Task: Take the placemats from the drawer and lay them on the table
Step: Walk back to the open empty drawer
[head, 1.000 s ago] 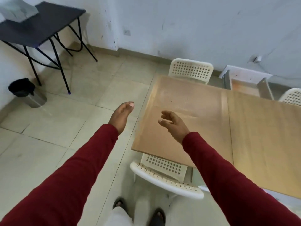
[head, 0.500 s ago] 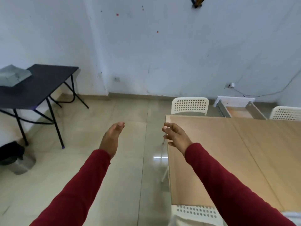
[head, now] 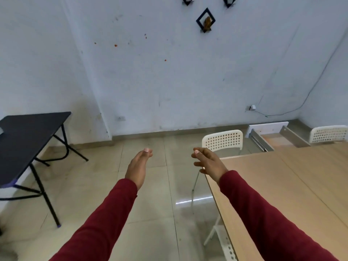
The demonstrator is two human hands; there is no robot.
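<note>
Both hands are reaching forward in red sleeves, holding nothing; the left hand (head: 138, 166) is hanging edge-on over the tiled floor (head: 90, 185) with its fingers straight and lying together, while the right hand (head: 209, 162) is hovering over the near corner of the wooden table (head: 282, 185) with its fingers loosely curled and slightly apart; the two hands are staying apart from each other, left at about 11 o'clock from the viewer and right at about 1 o'clock. At 2 o'clock, beyond the table's far edge, the drawer (head: 273, 136) is lying open on the floor against the wall, showing a bare wooden bottom between metal rails; whether any placemats are sitting inside it cannot be told, and none are showing on the tabletop. A white perforated chair (head: 222, 141) is standing at 12 o'clock at the table's end, just left of the drawer; a second white chair (head: 328, 133) is peeking in at 3 o'clock. At 9 o'clock a black folding table (head: 28, 140) is standing by the wall; diamond-shaped black frames (head: 205, 20) are hanging high on the wall.
</note>
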